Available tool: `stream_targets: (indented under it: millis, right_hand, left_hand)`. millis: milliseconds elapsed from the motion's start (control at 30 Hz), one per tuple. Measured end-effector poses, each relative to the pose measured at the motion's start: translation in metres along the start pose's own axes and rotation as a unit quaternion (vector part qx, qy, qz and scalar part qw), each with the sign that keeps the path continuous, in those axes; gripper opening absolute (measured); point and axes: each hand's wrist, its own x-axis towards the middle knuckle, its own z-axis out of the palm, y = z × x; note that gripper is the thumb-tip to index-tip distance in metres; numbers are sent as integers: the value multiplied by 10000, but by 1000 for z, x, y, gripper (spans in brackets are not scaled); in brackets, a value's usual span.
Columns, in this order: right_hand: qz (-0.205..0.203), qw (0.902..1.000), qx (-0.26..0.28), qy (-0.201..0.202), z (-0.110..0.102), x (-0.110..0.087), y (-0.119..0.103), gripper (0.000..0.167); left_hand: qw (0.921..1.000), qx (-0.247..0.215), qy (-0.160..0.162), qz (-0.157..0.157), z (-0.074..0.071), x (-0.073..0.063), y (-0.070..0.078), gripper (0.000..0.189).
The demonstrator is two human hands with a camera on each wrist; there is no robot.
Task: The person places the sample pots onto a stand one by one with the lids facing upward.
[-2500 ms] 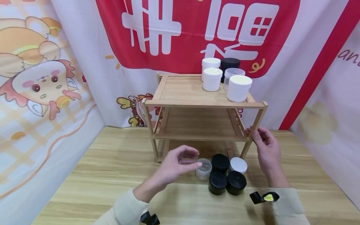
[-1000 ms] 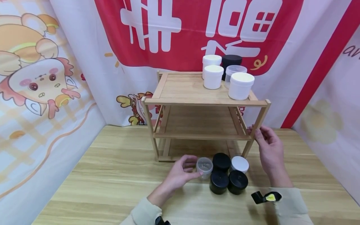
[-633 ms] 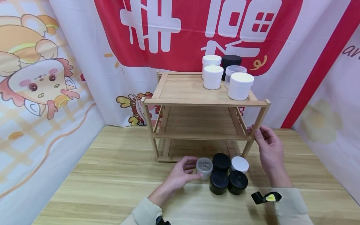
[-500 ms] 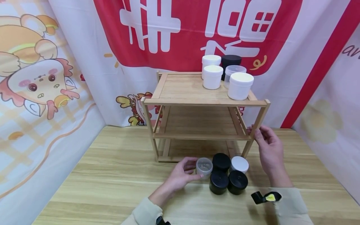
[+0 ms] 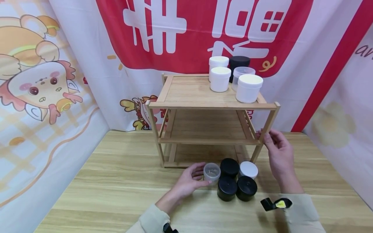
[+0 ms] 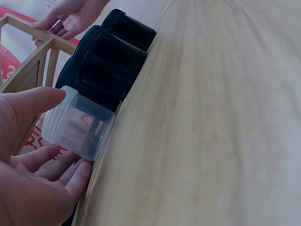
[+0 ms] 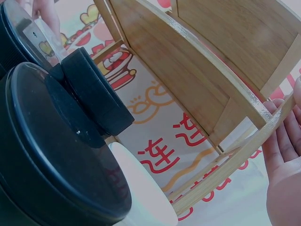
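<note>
A small clear plastic jar (image 5: pixel 211 173) stands on the table at the left of a cluster of jars. My left hand (image 5: pixel 190 181) holds it from the left, thumb at its near side and fingers at its far side. In the left wrist view the thumb lies against the ridged rim of the clear jar (image 6: pixel 87 125). My right hand (image 5: pixel 279 153) grips the front right post of a three-tier wooden shelf (image 5: pixel 189 105), thumb in front and fingertips partly hidden behind the post. In the right wrist view its fingers (image 7: pixel 284 143) lie behind the wood.
Beside the clear jar stand three black jars (image 5: pixel 227 188) and a white-lidded jar (image 5: pixel 248 170), close to the shelf's front. Several jars, among them a large white jar (image 5: pixel 249 89), occupy the top tier's right side. Printed cloth (image 5: pixel 186 58) hangs behind.
My left hand has moved in from the left, lowered, and come round the clear jar. The right hand has stayed at the shelf post, and the jars stand where they were.
</note>
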Motion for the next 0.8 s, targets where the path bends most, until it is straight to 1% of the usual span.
stream_targets:
  millis: [200,367,533,800]
  right_hand:
    - [-126,9999,110,36,1,2,1,36]
    - [-157,9996,218,53,1,1,2,33]
    - [-192,9996,203,27,2,1,3,33]
    - [-193,9993,298,82,3,0,3,33]
  left_hand:
    - [9999,130,56,-3,2,2,-1,71]
    - [9993,318,136,107,5,1,-2,66]
    - [9988,411,193,197,7,0,-2,66]
    - [9984,514,216,125,7,3,-5,64]
